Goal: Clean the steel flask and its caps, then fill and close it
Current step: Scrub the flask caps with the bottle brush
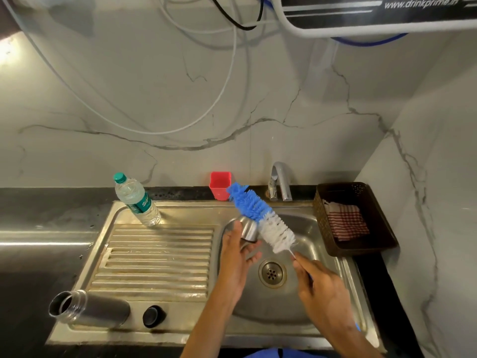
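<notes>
My left hand (236,257) holds a steel outer cap (248,229) over the sink basin (307,228). My right hand (317,285) grips the thin handle of a blue and white bottle brush (260,215), whose bristles lie against the cap's right side. The steel flask (87,308) lies uncapped on its side at the front left of the drainboard, mouth to the left. A small black inner cap (153,316) sits just to the right of it.
A plastic water bottle (136,200) stands at the drainboard's back left. A red cup (220,186) and the tap (280,182) are behind the basin. A brown basket (361,241) with a striped cloth sits right of the sink. The drain (272,273) is below the hands.
</notes>
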`<state>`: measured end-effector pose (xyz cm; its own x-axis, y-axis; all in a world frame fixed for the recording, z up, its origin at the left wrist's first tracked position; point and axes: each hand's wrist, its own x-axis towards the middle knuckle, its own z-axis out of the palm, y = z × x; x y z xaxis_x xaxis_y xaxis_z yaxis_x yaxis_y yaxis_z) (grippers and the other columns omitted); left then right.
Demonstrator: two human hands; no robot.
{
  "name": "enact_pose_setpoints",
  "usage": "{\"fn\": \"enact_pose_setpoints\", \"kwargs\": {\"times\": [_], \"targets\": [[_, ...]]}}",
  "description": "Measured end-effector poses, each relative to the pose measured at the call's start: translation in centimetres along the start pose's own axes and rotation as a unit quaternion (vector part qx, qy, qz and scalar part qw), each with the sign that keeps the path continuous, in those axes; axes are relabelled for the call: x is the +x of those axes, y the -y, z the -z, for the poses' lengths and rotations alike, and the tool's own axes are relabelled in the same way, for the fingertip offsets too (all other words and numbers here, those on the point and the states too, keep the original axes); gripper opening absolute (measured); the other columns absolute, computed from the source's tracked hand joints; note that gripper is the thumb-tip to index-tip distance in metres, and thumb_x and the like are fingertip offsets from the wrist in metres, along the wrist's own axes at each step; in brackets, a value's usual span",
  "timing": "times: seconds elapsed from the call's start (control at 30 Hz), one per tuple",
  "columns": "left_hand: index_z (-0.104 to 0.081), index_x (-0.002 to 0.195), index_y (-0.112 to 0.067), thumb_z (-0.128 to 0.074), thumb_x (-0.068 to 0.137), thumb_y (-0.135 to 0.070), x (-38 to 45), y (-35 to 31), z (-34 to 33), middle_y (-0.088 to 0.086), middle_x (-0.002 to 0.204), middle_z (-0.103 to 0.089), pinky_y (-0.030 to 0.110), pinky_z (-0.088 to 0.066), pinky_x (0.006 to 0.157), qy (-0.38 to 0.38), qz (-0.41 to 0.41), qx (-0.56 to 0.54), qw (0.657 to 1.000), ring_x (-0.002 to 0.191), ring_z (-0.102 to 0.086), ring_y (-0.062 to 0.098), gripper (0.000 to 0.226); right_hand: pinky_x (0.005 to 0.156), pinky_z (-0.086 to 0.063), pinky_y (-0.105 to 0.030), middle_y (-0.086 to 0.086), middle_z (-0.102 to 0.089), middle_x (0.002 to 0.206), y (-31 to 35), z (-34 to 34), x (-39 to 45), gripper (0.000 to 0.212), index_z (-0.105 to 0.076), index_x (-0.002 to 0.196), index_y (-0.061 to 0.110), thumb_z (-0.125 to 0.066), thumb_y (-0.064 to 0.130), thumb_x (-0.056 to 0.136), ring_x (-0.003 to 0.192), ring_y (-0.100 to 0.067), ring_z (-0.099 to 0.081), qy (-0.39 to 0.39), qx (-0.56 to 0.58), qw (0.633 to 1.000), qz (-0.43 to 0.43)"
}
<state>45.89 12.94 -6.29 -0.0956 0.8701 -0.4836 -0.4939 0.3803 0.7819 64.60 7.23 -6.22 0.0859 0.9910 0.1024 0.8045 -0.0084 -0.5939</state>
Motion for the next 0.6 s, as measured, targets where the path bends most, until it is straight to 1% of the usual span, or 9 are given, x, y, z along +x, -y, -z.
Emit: {"fn": "enact_pose_setpoints", "kwargs": {"times": [0.07, 0.13, 0.2, 0.23, 0.3, 0.37, 0.43, 0.5, 0.6], "targets": [[-0.058, 0.13, -0.025, -0.063, 0.092, -0.057, -0.5, 0.4, -0.1, 0.008, 0.12, -0.077, 0.044, -0.056, 0.093, 0.024, 0.019, 0.051, 0.998, 0.106, -0.077, 0.025, 0.05, 0.054, -0.057, -0.036, 0.011, -0.07, 0.085, -0.3, 0.4, 0.5, 0.034, -0.069, 0.132, 0.038, -0.064, 0.029, 0.099, 0.063, -0.01, -0.065, -0.007, -0.006, 1.0, 0.001], [-0.06, 0.124, -0.023, -0.067, 0.089, -0.058, -0.3, 0.1, 0.5, 0.008, 0.117, -0.078, 0.045, -0.057, 0.096, 0.005, 0.02, 0.067, 0.998, 0.106, -0.077, 0.023, 0.049, 0.05, -0.056, -0.035, 0.012, -0.068, 0.082, -0.5, 1.1, 0.4, 0.034, -0.07, 0.13, 0.037, -0.066, 0.028, 0.098, 0.058, -0.01, -0.064, -0.012, -0.024, 1.0, 0.01], [-0.06, 0.111, -0.017, -0.074, 0.089, -0.054, 0.2, -0.2, 1.2, 0.008, 0.11, -0.08, 0.043, -0.054, 0.099, -0.029, 0.011, 0.083, 0.996, 0.106, -0.077, 0.024, 0.045, 0.047, -0.056, -0.036, 0.013, -0.066, 0.081, -0.6, 1.6, -0.3, 0.036, -0.068, 0.13, 0.04, -0.067, 0.029, 0.096, 0.055, -0.013, -0.064, -0.002, -0.043, 0.999, 0.033], [-0.06, 0.107, -0.015, -0.078, 0.087, -0.052, 0.4, -0.2, 1.5, 0.008, 0.109, -0.08, 0.043, -0.053, 0.1, -0.023, 0.004, 0.111, 0.994, 0.107, -0.076, 0.026, 0.046, 0.047, -0.056, -0.037, 0.013, -0.066, 0.082, -0.6, 1.7, -0.6, 0.037, -0.067, 0.131, 0.041, -0.066, 0.029, 0.096, 0.055, -0.013, -0.064, 0.008, -0.047, 0.998, 0.038], [-0.061, 0.105, -0.011, -0.087, 0.08, -0.052, 0.0, 0.3, 1.5, 0.006, 0.111, -0.08, 0.042, -0.052, 0.102, 0.033, 0.003, 0.158, 0.987, 0.111, -0.075, 0.025, 0.055, 0.05, -0.057, -0.035, 0.013, -0.068, 0.083, -0.8, 1.9, -0.5, 0.037, -0.067, 0.132, 0.042, -0.066, 0.028, 0.098, 0.058, -0.014, -0.066, 0.015, -0.045, 0.998, 0.031], [-0.059, 0.098, -0.011, -0.094, 0.071, -0.053, -0.3, 1.1, 1.5, 0.001, 0.108, -0.078, 0.045, -0.053, 0.104, 0.075, 0.01, 0.175, 0.982, 0.107, -0.074, 0.021, 0.062, 0.052, -0.057, -0.033, 0.009, -0.071, 0.086, -1.0, 2.1, 0.2, 0.035, -0.068, 0.13, 0.04, -0.066, 0.027, 0.098, 0.062, -0.015, -0.068, 0.007, -0.043, 0.999, 0.026], [-0.058, 0.093, -0.015, -0.099, 0.062, -0.052, -0.2, 1.4, 1.9, 0.002, 0.101, -0.072, 0.047, -0.052, 0.104, 0.078, 0.011, 0.16, 0.984, 0.101, -0.068, 0.022, 0.063, 0.059, -0.06, -0.036, 0.009, -0.073, 0.089, -1.0, 2.2, 0.8, 0.032, -0.067, 0.131, 0.042, -0.062, 0.031, 0.101, 0.069, -0.014, -0.07, 0.018, -0.041, 0.999, 0.014], [-0.066, 0.107, -0.014, -0.099, 0.063, -0.043, -0.1, 1.5, 2.0, 0.004, 0.108, -0.075, 0.037, -0.055, 0.098, 0.099, 0.035, 0.116, 0.988, 0.103, -0.071, 0.021, 0.062, 0.065, -0.061, -0.037, 0.01, -0.073, 0.09, -0.8, 2.1, 0.8, 0.031, -0.066, 0.13, 0.043, -0.059, 0.034, 0.102, 0.073, -0.011, -0.07, 0.034, -0.023, 0.999, -0.002], [-0.068, 0.129, -0.011, -0.091, 0.08, -0.024, -0.3, 1.5, 1.8, 0.008, 0.122, -0.076, 0.03, -0.055, 0.096, 0.132, 0.046, 0.134, 0.981, 0.114, -0.073, 0.021, 0.056, 0.065, -0.061, -0.039, 0.012, -0.072, 0.085, -0.9, 1.7, 0.7, 0.03, -0.066, 0.13, 0.04, -0.058, 0.034, 0.102, 0.07, -0.01, -0.068, 0.041, -0.011, 0.999, -0.012]]}}
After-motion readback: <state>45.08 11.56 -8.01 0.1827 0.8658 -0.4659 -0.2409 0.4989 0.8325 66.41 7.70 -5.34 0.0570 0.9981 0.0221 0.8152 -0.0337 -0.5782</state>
